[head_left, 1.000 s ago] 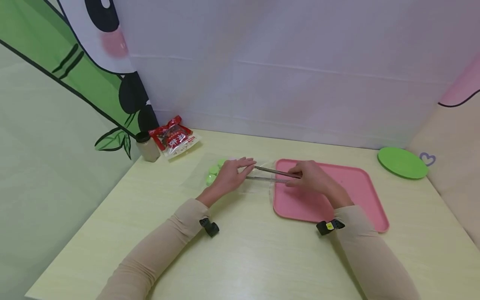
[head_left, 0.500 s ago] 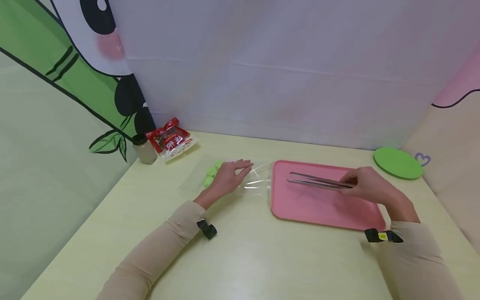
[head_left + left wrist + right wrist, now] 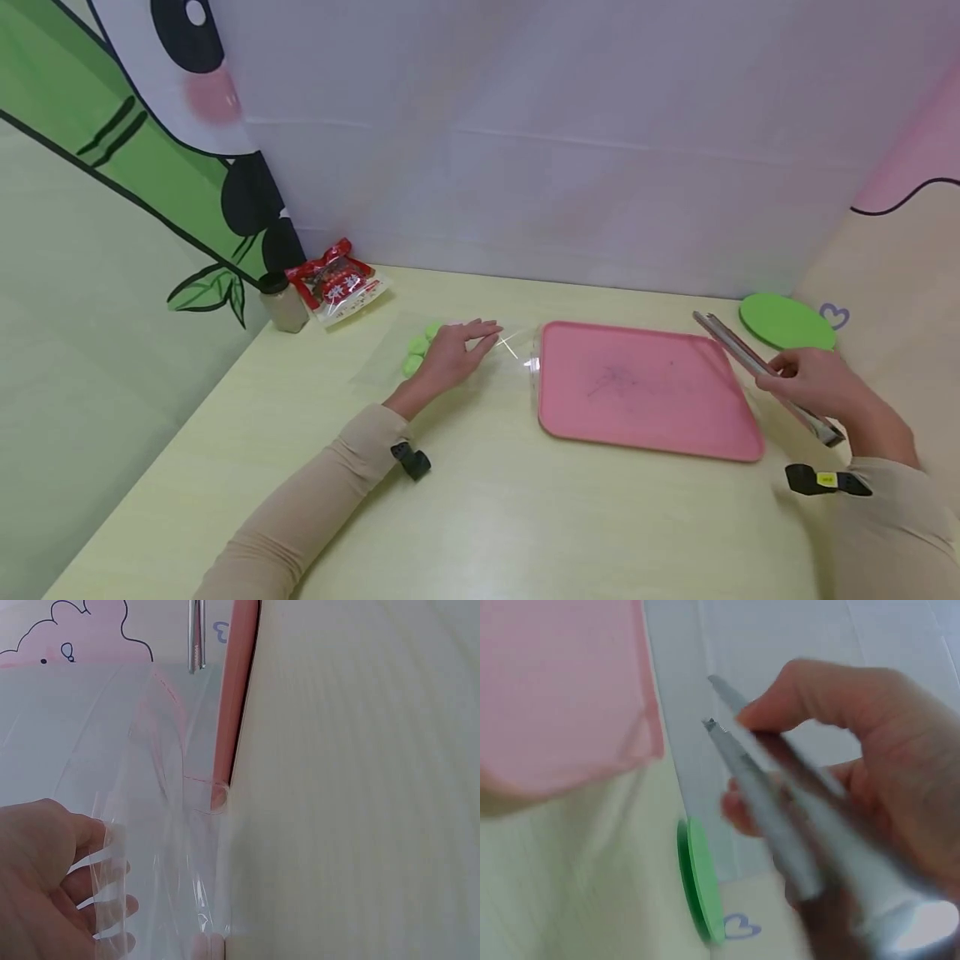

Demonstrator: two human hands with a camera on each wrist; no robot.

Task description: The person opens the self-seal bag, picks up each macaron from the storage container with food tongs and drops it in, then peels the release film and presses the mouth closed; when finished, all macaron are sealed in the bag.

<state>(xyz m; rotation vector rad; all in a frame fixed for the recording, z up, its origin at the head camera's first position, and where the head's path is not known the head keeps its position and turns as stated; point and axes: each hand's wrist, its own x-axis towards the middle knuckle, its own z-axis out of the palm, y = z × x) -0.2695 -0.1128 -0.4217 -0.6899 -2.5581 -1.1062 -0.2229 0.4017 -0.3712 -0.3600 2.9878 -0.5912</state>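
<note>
Green pieces [image 3: 417, 347], at nine o'clock from the pink tray [image 3: 573, 408], lie among clear film [image 3: 517, 358] which my left hand [image 3: 447, 354] touches with loose fingers, while metal tongs [image 3: 738, 345], gripped by my right hand [image 3: 836, 392], have just swung to three o'clock, so their work seems paused.

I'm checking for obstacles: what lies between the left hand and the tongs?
In the head view, from the left hand towards the tongs lie clear plastic, then the pink tray, which bears only dark marks.
</note>
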